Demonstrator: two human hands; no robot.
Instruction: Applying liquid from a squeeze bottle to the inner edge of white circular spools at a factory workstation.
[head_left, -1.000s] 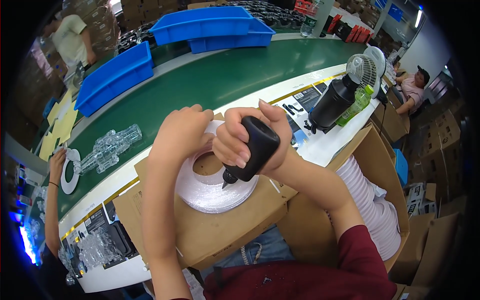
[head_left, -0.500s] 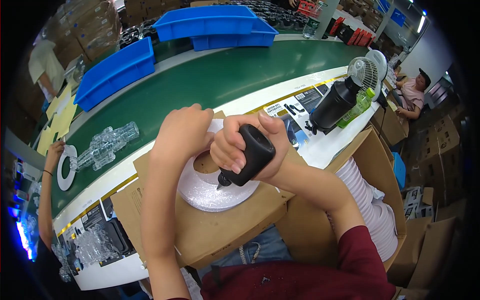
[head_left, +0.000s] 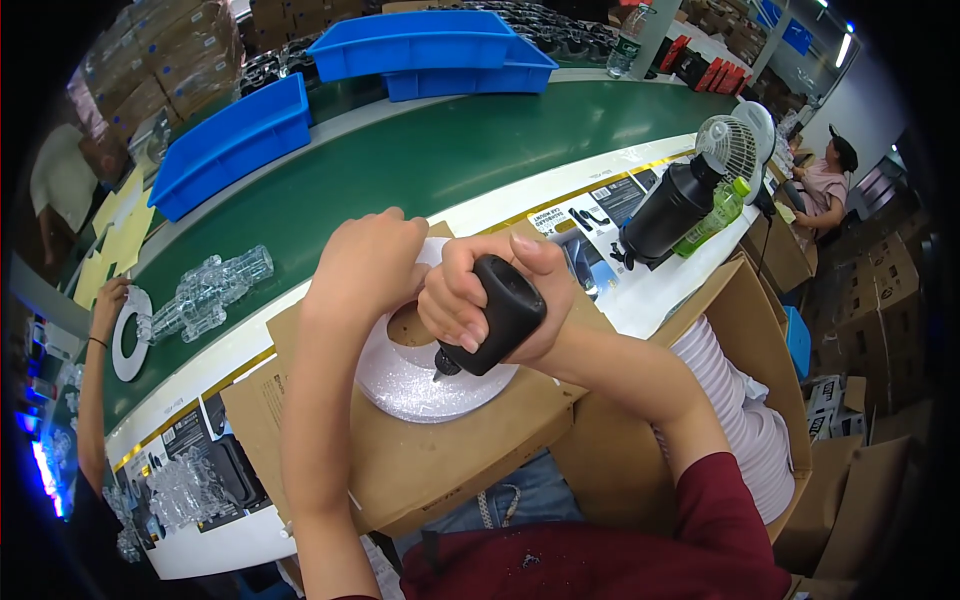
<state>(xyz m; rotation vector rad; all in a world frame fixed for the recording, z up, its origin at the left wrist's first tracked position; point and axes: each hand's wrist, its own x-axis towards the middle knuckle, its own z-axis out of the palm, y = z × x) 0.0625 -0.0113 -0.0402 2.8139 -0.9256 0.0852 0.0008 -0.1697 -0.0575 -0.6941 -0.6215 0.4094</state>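
My right hand (head_left: 500, 300) is wrapped round a black squeeze bottle (head_left: 505, 315) tilted downward. Its pointed nozzle meets, or sits just above, a flat white ring (head_left: 420, 395) with a glossy, wet-looking streaked surface. At the ring's far left side, my left hand (head_left: 370, 255) is closed with the fingers curled under, apparently gripping the rim; its fingertips are mostly hidden. The ring rests on a brown cardboard box (head_left: 450, 470) before me, and cardboard shows through its round hole.
An open carton at right holds stacked white rings (head_left: 725, 410). Beyond lie a green conveyor (head_left: 420, 160), blue bins (head_left: 410, 45), clear plastic parts (head_left: 210, 295), a black bottle (head_left: 670, 215) and a small fan (head_left: 728, 145). At left, a co-worker's hand (head_left: 112, 295) touches another white ring (head_left: 130, 340).
The squeeze bottle and my right hand have shifted very slightly left. My left hand and the ring look the same. A person at far left has moved and bent.
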